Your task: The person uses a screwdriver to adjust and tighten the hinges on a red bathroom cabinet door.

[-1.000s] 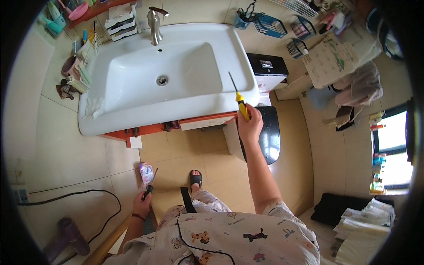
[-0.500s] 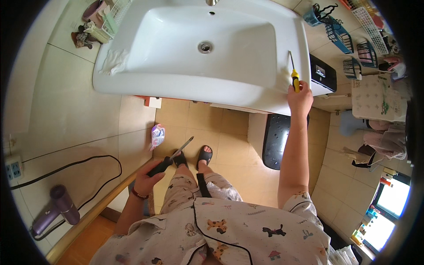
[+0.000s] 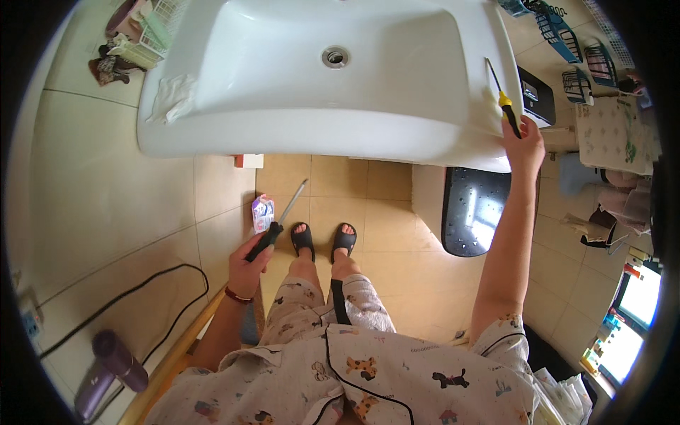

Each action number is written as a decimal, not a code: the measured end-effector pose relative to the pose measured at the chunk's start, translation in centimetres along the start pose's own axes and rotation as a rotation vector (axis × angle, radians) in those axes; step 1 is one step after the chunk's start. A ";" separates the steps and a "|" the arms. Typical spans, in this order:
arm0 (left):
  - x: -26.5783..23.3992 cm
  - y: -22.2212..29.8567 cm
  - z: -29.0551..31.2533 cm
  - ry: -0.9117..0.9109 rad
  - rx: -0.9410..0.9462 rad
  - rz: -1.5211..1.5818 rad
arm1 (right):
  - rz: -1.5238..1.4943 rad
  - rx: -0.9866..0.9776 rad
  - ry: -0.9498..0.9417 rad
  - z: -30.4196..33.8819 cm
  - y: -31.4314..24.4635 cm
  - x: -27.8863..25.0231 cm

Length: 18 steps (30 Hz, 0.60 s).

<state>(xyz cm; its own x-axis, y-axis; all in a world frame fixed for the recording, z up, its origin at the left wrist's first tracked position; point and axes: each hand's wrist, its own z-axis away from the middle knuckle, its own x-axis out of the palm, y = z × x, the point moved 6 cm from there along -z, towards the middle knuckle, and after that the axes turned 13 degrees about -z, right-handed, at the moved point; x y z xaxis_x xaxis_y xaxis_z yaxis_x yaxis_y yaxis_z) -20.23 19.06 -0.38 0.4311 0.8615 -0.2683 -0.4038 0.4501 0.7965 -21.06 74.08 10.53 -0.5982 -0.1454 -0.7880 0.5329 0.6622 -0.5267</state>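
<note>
My left hand point(image 3: 248, 264) is wrapped round the black handle of a screwdriver point(image 3: 268, 242), whose metal shaft points up and away over the floor. At the right rim of the white sink point(image 3: 319, 131), my right hand point(image 3: 524, 145) holds a second screwdriver with a yellow and black handle point(image 3: 505, 103). Its thin shaft lies along the sink's right ledge, tip pointing away from me. A crumpled white cloth or tissue point(image 3: 172, 98) rests on the sink's left ledge.
Left of me a purple hair dryer point(image 3: 117, 361) hangs by the wall, its black cord looping. A black-lidded bin point(image 3: 471, 212) stands below the sink's right side. A small package point(image 3: 263, 212) sits on the floor by the left wall. Blue wire baskets point(image 3: 559, 35) hang on the right wall.
My right hand has shifted right and slightly away with the yellow and black screwdriver, its handle now tilted more. My left hand has moved right and up, its screwdriver pointing more steeply away.
</note>
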 end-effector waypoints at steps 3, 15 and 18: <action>0.0 -4.3 -2.8 0.143 -0.138 0.042 | -0.006 0.094 -0.007 -0.1 0.6 0.4; 0.3 -8.8 -19.2 0.124 0.399 -0.166 | -0.273 -0.343 0.527 7.4 1.6 -0.3; -0.4 -7.7 -21.4 0.172 0.583 -0.331 | -0.481 -0.467 0.426 5.4 4.6 1.2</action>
<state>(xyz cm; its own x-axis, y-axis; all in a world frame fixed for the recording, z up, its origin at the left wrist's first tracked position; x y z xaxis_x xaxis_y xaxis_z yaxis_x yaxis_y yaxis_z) -34.53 20.28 -18.02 0.3037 0.7474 -0.5909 0.2476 0.5369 0.8065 -16.04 72.99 5.45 -0.9267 -0.2629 -0.2686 -0.0919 0.8515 -0.5163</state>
